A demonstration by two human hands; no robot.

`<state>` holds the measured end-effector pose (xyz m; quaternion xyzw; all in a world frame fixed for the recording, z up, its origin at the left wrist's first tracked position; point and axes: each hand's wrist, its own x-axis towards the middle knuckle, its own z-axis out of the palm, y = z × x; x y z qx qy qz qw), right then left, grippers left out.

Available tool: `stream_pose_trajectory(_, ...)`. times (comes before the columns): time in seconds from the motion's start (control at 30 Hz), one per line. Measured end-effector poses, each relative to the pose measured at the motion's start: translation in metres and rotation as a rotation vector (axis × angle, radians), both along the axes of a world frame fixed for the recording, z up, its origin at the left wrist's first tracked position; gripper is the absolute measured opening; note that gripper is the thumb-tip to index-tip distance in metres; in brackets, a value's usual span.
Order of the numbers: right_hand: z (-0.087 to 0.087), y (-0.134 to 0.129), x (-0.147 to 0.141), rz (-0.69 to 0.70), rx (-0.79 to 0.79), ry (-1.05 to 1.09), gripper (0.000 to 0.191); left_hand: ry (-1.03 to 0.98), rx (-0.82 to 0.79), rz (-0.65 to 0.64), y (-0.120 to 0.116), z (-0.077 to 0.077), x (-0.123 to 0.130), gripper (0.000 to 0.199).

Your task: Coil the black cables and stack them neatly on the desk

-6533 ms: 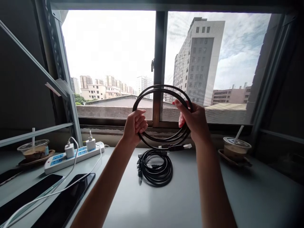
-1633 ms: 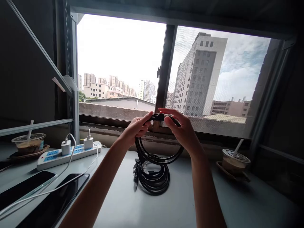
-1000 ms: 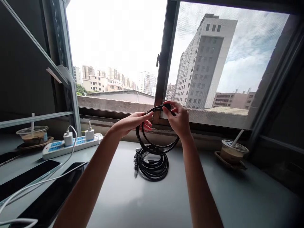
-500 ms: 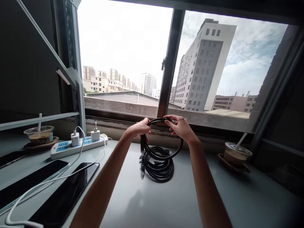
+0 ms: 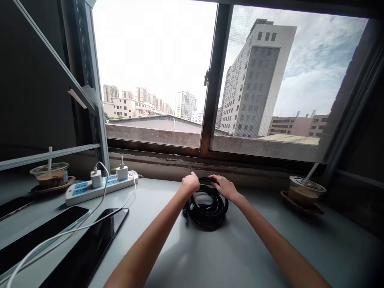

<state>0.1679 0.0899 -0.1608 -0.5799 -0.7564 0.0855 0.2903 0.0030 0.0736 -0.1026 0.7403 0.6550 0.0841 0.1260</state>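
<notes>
A coiled black cable (image 5: 224, 212) is held between my two hands, low over the grey desk (image 5: 234, 260). My left hand (image 5: 191, 183) is closed around the coil's left side. On the upper right of the coil, my right hand (image 5: 224, 187) grips it with bent fingers. Below and within that loop lies more coiled black cable (image 5: 207, 226), resting on the desk; the two coils overlap, so their border is hard to make out. A dark connector end (image 5: 185, 216) sticks out at the left of the pile.
To the left are a white power strip (image 5: 87, 197) with two white chargers, white charging cords (image 5: 75, 229), phones (image 5: 90, 244) lying flat and a lidded cup (image 5: 49, 176). Another lidded drink cup (image 5: 304, 191) stands on the right. A window (image 5: 207, 148) rises behind the desk.
Both hands have lowered the held cable coil from above the desk onto the coiled cable lying there. The camera view has shifted slightly.
</notes>
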Motion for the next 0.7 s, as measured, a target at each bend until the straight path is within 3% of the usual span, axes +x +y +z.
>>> stream_pose_trajectory(0.13, -0.02, 0.006, 0.006, 0.02, -0.065, 0.039, 0.029, 0.184, -0.035, 0.025, -0.001, -0.009, 0.008, 0.035)
stream_pose_trajectory(0.27, -0.029, 0.014, 0.014, 0.087, -0.07, 0.148, 0.032, 0.298, 0.022, -0.027, -0.013, 0.003, 0.012, 0.045)
stream_pose_trajectory(0.43, -0.046, 0.021, 0.012, 0.168, 0.001, 0.335, 0.036, 0.353, 0.113, -0.298, -0.052, 0.014, 0.038, 0.073)
stream_pose_trajectory(0.5, -0.054, 0.021, 0.011, 0.179, 0.028, 0.407, 0.038, 0.368, 0.06, -0.402, -0.066, 0.003, 0.046, 0.082)
stream_pose_trajectory(0.6, -0.062, 0.017, 0.01, 0.17, 0.052, 0.488, 0.04, 0.394, 0.068, -0.47, -0.079, -0.03, 0.048, 0.086)
stream_pose_trajectory(0.7, -0.065, 0.013, 0.01, 0.155, 0.064, 0.537, 0.039, 0.352, 0.245, -0.453, -0.084, -0.062, 0.039, 0.064)
